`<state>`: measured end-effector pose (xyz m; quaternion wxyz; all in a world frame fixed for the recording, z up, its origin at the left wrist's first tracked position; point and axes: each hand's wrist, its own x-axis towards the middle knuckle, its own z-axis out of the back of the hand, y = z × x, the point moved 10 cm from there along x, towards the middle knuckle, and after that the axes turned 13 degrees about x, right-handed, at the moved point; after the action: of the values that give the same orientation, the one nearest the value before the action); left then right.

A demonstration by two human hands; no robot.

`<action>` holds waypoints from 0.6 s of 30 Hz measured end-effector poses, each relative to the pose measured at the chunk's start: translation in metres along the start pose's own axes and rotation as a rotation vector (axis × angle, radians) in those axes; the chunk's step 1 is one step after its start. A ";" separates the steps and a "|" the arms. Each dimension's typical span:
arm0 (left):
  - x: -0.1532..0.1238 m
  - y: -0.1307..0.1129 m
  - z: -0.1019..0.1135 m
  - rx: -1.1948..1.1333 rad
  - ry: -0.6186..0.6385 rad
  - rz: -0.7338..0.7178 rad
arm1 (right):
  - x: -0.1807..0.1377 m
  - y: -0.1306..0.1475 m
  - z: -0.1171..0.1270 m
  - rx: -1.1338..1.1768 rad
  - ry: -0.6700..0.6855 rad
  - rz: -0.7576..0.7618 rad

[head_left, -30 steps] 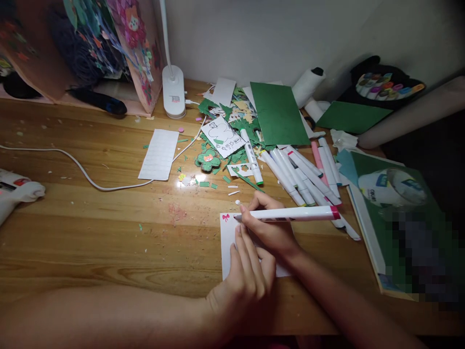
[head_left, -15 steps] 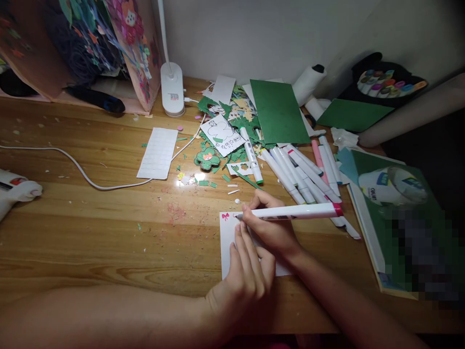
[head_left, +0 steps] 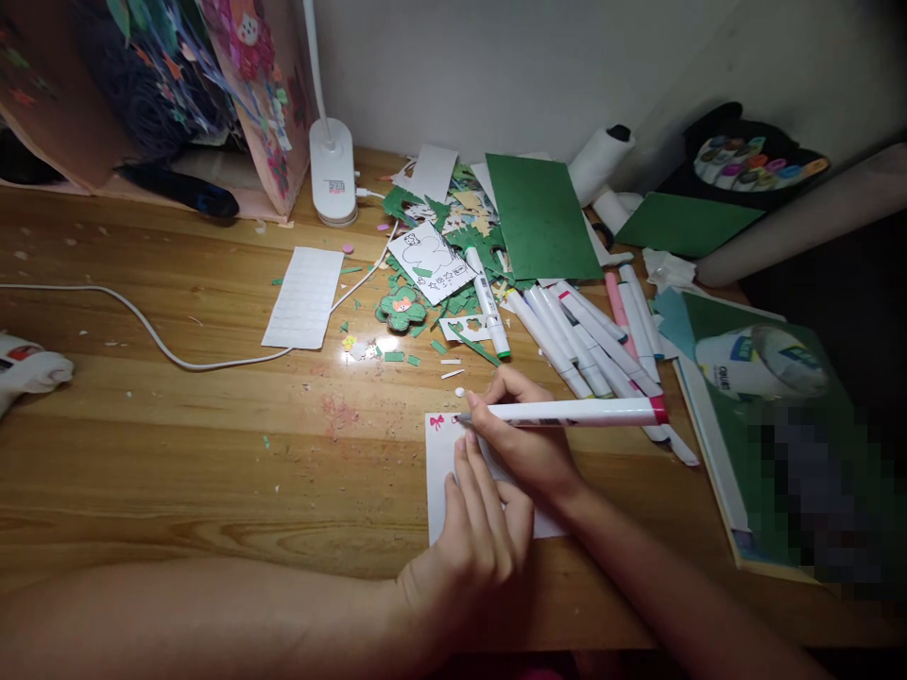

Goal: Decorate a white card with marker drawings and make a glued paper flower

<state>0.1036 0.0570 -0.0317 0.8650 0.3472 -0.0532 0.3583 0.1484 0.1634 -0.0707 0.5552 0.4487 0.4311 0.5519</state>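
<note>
A small white card [head_left: 440, 472] lies on the wooden desk [head_left: 213, 444] near its front edge, with a pink bow drawn in its top left corner. My left hand [head_left: 476, 536] lies flat on the card, fingers stretched out. My right hand [head_left: 524, 439] grips a white marker with a red end cap [head_left: 588, 412]. The marker lies almost level, and its tip touches the card just right of the bow.
Several white markers [head_left: 588, 340] lie in a row behind my hands. Green paper sheets [head_left: 542, 219] and scraps are heaped at the back, by a white lamp base [head_left: 332, 185] with a cable. A sticker sheet [head_left: 301, 298] lies left. A book with a tape roll [head_left: 761, 364] sits right.
My hands and the marker have barely moved on the card. The view has shifted slightly, so everything sits a little further left and higher.
</note>
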 end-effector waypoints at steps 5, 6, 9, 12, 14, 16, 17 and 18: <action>-0.001 -0.003 -0.001 0.033 -0.002 -0.004 | 0.000 0.003 -0.001 -0.010 -0.003 0.021; -0.001 -0.003 -0.001 0.041 -0.003 0.004 | 0.000 0.004 -0.001 -0.018 -0.006 0.027; -0.002 -0.003 -0.002 0.038 -0.003 0.033 | 0.001 0.004 -0.001 -0.040 -0.006 0.034; -0.002 -0.004 -0.003 0.031 -0.008 0.055 | 0.001 0.004 0.000 -0.046 -0.006 0.035; -0.003 -0.004 -0.003 0.030 -0.011 0.060 | 0.001 0.004 0.000 -0.049 -0.004 0.045; -0.003 -0.004 -0.004 0.024 -0.013 0.065 | 0.001 0.004 0.000 -0.053 0.001 0.051; -0.003 -0.004 -0.004 0.022 -0.014 0.067 | 0.001 0.004 -0.001 -0.055 0.003 0.050; -0.003 -0.004 -0.004 0.023 -0.015 0.069 | 0.001 0.003 -0.001 -0.053 0.003 0.048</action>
<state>0.1038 0.0558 -0.0377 0.8476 0.3579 -0.0676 0.3858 0.1472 0.1642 -0.0676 0.5529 0.4431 0.4062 0.5770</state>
